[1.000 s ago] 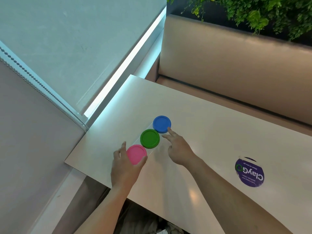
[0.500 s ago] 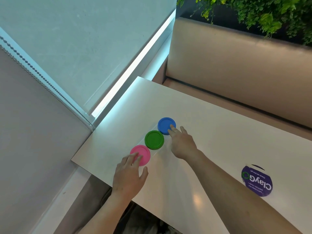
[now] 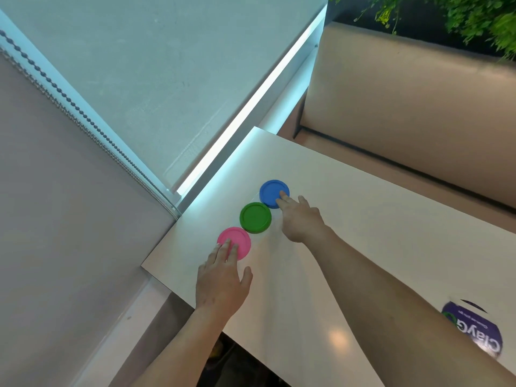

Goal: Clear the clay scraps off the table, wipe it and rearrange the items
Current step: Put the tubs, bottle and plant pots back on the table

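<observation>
Row: three round lids sit on the table near its left corner, the pink lid nearest, the green lid in the middle and the blue lid farthest. Each is just beside the next.
Long axis: the line of lids runs from near-left to far-right, roughly along the table's left edge.
Left hand: flat, with the fingers straight and a little spread. The fingertips rest on the near part of the pink lid and the thumb sticks out to the right. It grips nothing.
Right hand: reaching across, with the first two fingers straight and touching the near-right rim of the blue lid. The others look loosely bent. It pinches nothing.
Which hand is nearer: each hand covers one end of the row. The green lid is untouched between them, a bit closer to the right hand.
What the move turns on: both hands lie on the near-right side of the row, so I'd guess a push would send the lids far and left, towards the window edge.
Stage: I see no clay scraps or cloth, so this looks like the rearranging step.
Risk: the pink lid sits close to the table's left edge.
Elsewhere: a purple sticker at the near right, and a beige bench beyond the far edge.
</observation>
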Demonstrator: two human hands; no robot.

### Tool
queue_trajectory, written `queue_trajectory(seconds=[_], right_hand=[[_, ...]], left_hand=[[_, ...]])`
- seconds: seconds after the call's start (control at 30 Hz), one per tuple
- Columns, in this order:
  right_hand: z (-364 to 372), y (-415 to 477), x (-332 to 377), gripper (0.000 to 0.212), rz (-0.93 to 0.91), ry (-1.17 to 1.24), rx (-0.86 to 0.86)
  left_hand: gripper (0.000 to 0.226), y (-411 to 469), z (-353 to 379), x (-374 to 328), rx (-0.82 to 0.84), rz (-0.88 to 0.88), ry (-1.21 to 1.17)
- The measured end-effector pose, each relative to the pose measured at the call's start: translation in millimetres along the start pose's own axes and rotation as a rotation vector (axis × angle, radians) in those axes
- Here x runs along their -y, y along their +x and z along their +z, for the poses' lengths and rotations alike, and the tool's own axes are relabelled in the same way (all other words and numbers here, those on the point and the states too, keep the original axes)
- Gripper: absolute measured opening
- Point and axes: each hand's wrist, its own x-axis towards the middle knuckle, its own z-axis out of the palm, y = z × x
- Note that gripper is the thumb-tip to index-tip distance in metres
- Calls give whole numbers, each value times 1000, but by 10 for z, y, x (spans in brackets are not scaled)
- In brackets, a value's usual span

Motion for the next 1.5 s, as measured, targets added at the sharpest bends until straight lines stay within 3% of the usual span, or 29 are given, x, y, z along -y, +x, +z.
queue_trajectory(seconds=[0.6,1.5], right_hand=[[-322,883,590,76,-39,-64,-7],[-374,1041,768,72,-42,-114,-41]], left_hand=[[75,750,-306,491,-20,-66,-23],[79,856,-367,611,-2,-105,-23]])
